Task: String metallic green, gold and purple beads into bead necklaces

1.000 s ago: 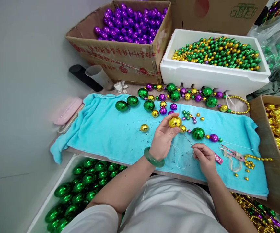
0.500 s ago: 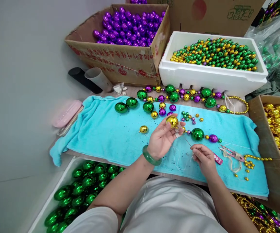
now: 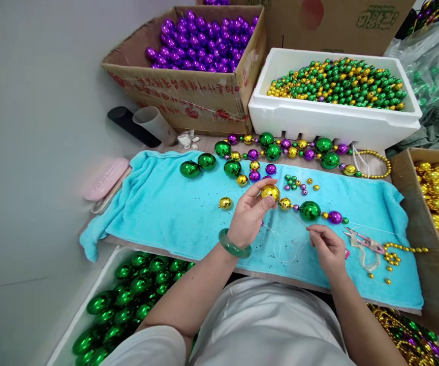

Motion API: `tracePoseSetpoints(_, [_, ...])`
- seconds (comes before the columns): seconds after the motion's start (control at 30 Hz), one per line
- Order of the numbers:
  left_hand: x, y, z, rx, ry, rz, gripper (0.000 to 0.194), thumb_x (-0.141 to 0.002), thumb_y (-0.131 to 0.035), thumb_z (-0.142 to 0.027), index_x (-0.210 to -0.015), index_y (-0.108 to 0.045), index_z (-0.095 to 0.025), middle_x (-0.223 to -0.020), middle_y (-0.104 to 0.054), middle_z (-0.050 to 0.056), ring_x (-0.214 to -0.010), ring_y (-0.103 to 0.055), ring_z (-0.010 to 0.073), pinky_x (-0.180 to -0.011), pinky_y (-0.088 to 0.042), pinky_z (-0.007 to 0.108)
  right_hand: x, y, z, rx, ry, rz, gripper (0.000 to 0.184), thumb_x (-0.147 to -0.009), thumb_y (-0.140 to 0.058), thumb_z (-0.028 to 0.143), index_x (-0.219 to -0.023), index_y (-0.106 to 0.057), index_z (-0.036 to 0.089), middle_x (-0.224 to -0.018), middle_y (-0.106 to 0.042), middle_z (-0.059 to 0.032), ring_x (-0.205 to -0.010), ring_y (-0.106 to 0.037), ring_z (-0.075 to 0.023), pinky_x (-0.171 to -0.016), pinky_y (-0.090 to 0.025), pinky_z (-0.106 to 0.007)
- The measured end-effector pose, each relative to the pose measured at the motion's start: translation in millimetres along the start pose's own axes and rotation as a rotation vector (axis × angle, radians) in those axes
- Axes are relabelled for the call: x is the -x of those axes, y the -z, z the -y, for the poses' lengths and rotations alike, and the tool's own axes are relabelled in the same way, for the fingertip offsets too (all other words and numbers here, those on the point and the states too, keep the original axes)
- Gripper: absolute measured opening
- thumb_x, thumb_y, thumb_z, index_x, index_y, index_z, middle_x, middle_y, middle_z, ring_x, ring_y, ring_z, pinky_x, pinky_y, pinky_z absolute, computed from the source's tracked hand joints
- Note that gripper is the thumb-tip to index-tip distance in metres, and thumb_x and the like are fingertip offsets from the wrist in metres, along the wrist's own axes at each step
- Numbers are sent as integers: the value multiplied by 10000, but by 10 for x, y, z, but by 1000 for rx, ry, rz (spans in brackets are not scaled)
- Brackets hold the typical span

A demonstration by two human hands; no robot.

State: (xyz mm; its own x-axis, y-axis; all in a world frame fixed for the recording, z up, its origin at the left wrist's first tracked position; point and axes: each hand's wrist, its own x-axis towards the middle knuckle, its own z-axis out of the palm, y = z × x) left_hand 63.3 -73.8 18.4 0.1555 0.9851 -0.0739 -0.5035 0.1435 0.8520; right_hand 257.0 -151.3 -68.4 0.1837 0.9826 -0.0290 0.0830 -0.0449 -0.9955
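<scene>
My left hand (image 3: 247, 216), with a green bangle (image 3: 234, 244) at its wrist, is closed around a large gold bead (image 3: 270, 192), held between thumb and fingers. My right hand (image 3: 328, 249) pinches the lower end of a thin needle (image 3: 299, 220), whose other end points up and left toward the strung beads. White thread (image 3: 280, 256) loops on the blue towel (image 3: 158, 203) between my hands. Right of the held bead lies a strung row with a smaller gold bead (image 3: 284, 204), a big green bead (image 3: 310, 210) and a purple bead (image 3: 334, 217).
Loose beads (image 3: 232, 168) lie beyond my left hand, near a finished-looking bead string (image 3: 291, 152). Small scissors (image 3: 368, 241) lie at right. Around stand a carton of purple beads (image 3: 181, 94), a white foam box (image 3: 330, 114) and a carton of gold beads (image 3: 410, 213).
My left thumb has shifted onto the front of the large gold bead, and the smaller gold bead beside it shows fully. My right hand has moved slightly right with the needle.
</scene>
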Motion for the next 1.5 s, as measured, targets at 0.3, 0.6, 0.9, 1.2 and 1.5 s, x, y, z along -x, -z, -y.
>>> tracePoseSetpoints(0.3, [-6, 24, -19, -33, 6, 44, 331, -721, -772, -286, -1014, -657, -188, -1038, -674, 71, -951, -619, 175, -818, -484, 283, -1, 69, -19, -15, 6, 35, 138, -833, -624, 316, -839, -707, 206, -580, -511, 15, -527, -449, -106, -481, -359, -242])
tracePoseSetpoints(0.6, [-86, 74, 54, -453, 76, 291, 326, -774, -714, -299, -1087, -688, -215, -1079, -664, 83, -923, -615, 200, -847, -468, 343, -8, -20, 41, -128, -16, 21, 127, -839, -630, 315, -861, -676, 199, -585, -527, 22, -524, -475, -100, -482, -366, -229])
tracePoseSetpoints(0.9, [-1282, 82, 333, -1679, -312, 506, 293, -815, -505, -70, -945, -737, -192, -933, -680, 103, -939, -524, 243, -870, -399, 388, 15, 21, 41, -191, -49, -76, 145, -836, -640, 325, -852, -640, 181, -570, -519, 27, -513, -458, -92, -472, -348, -217])
tracePoseSetpoints(1.2, [-1281, 57, 294, -1516, -161, 364, 289, -851, -518, -120, -1086, -686, -136, -1107, -675, 128, -1048, -566, 224, -926, -429, 366, 31, 143, 63, -139, -6, -122, 102, -839, -647, 290, -857, -660, 191, -565, -523, 26, -517, -469, -89, -469, -363, -207])
tracePoseSetpoints(1.5, [-531, 237, -117, 42, 153, 156, 236, -763, -710, -213, -999, -719, -206, -988, -691, 42, -852, -619, 117, -727, -477, 239, 57, 105, 148, -54, 59, -81, 60, -833, -652, 244, -870, -683, 209, -582, -526, 28, -517, -461, -80, -464, -365, -196])
